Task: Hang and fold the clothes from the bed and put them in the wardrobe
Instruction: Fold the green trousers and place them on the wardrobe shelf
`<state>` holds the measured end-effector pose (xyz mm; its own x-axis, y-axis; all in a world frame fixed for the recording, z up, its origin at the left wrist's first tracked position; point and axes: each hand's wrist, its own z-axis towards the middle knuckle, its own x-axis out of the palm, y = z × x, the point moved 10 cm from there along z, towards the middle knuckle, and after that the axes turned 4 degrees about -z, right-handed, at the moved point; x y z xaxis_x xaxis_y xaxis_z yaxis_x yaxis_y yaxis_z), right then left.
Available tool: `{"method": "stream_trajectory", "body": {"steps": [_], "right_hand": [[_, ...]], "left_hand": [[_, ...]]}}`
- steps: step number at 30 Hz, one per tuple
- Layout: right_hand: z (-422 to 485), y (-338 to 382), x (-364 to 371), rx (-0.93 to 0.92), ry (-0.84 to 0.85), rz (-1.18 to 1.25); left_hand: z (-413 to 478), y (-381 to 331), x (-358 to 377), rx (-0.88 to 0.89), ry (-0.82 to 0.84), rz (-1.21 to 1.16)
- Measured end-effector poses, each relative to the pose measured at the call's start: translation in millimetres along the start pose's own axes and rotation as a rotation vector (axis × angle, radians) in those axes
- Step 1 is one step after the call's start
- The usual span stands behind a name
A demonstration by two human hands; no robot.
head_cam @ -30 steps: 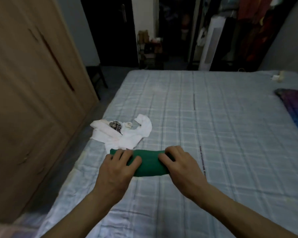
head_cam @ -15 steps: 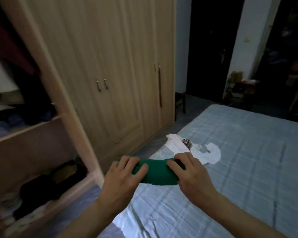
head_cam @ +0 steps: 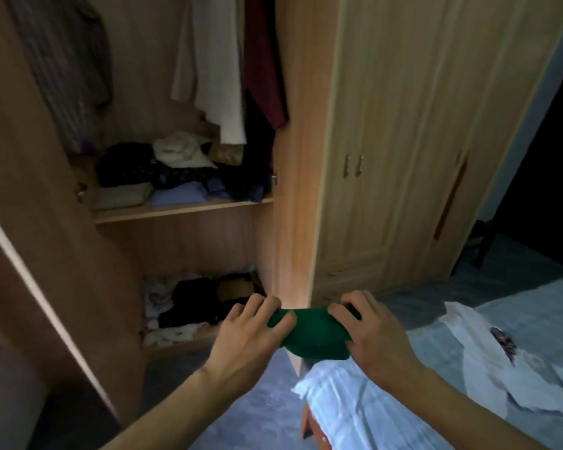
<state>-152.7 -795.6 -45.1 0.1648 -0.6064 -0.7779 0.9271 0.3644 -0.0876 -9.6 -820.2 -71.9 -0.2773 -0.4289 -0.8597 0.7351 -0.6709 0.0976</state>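
Head view. A folded green cloth is held in the air between the two hands, off the bed and in front of the open wardrobe, level with its bottom compartment. The left hand grasps the cloth's left end, fingers curled over the top and thumb pressed on the near face. The right hand grasps the right end in the same way. The cloth sags slightly between them.

The wardrobe's left door stands open toward the viewer. Inside, hanging clothes fill the upper space: a striped one at the left, a pale one in the middle, a dark red one at the right. Below them a shelf carries folded clothes stacked from its left end to its right end. A further pile, dark and pale, lies in the bottom compartment. To the right of the open section are closed doors with small handles.

A white garment with a dark print lies spread near the bed's left edge, close to the corner. Grey floor separates bed and wardrobe.
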Motion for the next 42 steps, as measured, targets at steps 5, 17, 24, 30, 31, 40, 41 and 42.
{"method": "stream_trajectory", "body": {"steps": [5,17,24,30,31,40,41,42], "right_hand": [[52,75,68,-0.073,0.121,0.054],[122,153,206,-0.199,0.344,0.185],[183,120,298,-0.200,0.370,0.258],[263,89,359,-0.207,0.355,0.299],[277,87,367,-0.215,0.348,0.300],[359,94,457,-0.260,0.355,0.311],[365,96,468,-0.258,0.358,0.307],[370,98,480,-0.264,0.365,0.306]], "left_hand": [[-55,96,14,-0.139,0.053,-0.005],[-112,228,72,-0.349,0.184,-0.045],[-62,295,129,-0.397,0.259,0.022],[-3,365,158,-0.455,0.240,0.051],[4,375,160,-0.459,0.226,0.060],[22,477,214,-0.554,0.216,0.035],[22,488,224,-0.559,0.224,0.028],[21,500,232,-0.563,0.231,0.022]]}}
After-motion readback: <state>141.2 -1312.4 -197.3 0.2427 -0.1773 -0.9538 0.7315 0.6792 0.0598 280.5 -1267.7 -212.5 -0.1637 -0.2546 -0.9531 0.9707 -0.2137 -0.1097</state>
